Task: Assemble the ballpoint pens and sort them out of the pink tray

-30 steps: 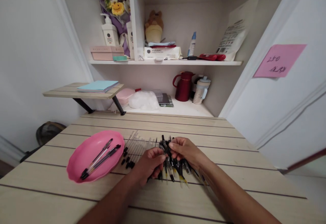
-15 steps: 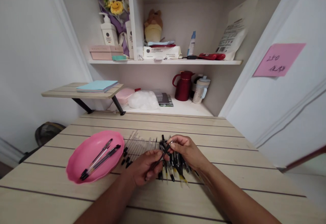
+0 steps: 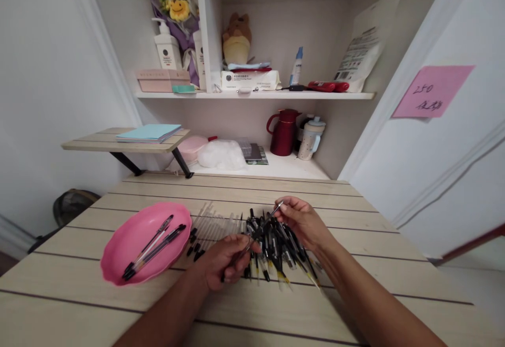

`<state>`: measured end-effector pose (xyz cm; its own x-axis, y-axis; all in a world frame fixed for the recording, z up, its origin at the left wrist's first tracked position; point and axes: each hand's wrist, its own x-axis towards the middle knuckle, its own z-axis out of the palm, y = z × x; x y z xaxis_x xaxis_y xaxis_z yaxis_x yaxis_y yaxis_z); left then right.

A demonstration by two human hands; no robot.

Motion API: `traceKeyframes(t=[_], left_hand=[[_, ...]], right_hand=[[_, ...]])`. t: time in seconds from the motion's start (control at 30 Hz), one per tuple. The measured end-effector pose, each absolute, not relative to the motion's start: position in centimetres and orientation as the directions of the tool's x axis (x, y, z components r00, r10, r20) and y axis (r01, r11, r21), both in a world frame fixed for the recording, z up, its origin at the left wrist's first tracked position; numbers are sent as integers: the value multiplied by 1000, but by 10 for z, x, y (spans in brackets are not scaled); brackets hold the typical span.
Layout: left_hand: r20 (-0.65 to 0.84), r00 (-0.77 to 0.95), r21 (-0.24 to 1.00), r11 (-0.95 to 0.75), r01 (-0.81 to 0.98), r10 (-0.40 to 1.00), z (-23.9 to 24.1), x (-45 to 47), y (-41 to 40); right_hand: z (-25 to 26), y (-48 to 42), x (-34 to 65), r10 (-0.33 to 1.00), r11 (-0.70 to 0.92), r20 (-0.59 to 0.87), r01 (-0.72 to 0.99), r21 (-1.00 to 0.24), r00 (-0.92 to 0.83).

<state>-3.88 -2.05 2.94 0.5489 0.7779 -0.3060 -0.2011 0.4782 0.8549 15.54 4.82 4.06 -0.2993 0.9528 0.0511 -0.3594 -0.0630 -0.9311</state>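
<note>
My left hand (image 3: 231, 260) is closed around a dark pen (image 3: 257, 233) that slants up to the right. Above the pile, my right hand (image 3: 302, 218) pinches a thin silver-tipped pen part (image 3: 278, 206) between thumb and fingertips. That part lines up with the pen; whether the two are joined is too small to tell. Beneath both hands lies a pile of black pen parts (image 3: 282, 252), some with yellowish ends. Clear pen barrels (image 3: 215, 223) lie in a row left of it, with small black caps (image 3: 192, 244) at their near ends.
A pink scalloped tray (image 3: 114, 247) on the left holds several assembled pens (image 3: 158, 249). Behind it, a small raised shelf (image 3: 79, 144) carries blue-covered paper (image 3: 148, 132). A red jug (image 3: 283, 134) and a pale cup (image 3: 310, 142) stand at the back of the cupboard.
My right hand has drawn up and right, away from my left hand, exposing the silver-tipped part and more of the pile. My left hand has stayed nearly in place with the pen.
</note>
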Motion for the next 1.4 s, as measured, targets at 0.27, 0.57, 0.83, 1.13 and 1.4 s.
traceKeyframes(t=[0.27, 0.57, 0.83, 1.13, 1.4], left_hand=[[-314, 409, 931, 362, -43, 857, 23, -39, -17], [-317, 321, 939, 343, -24, 892, 26, -38, -16], [-295, 282, 953, 302, 18, 913, 24, -34, -16], [-232, 161, 962, 251, -108, 959, 20, -25, -14], [-165, 5, 986, 165, -37, 986, 19, -27, -8]], right_hand=[[36, 64, 167, 995, -77, -44, -426, -901, -87], [25, 69, 170, 999, -34, -30, -125, -992, -35], [31, 56, 164, 858, 495, 203, 656, -570, -471], [39, 33, 147, 796, 495, 158, 478, -726, -584], [32, 28, 140, 816, 286, 27, 363, -887, -577]])
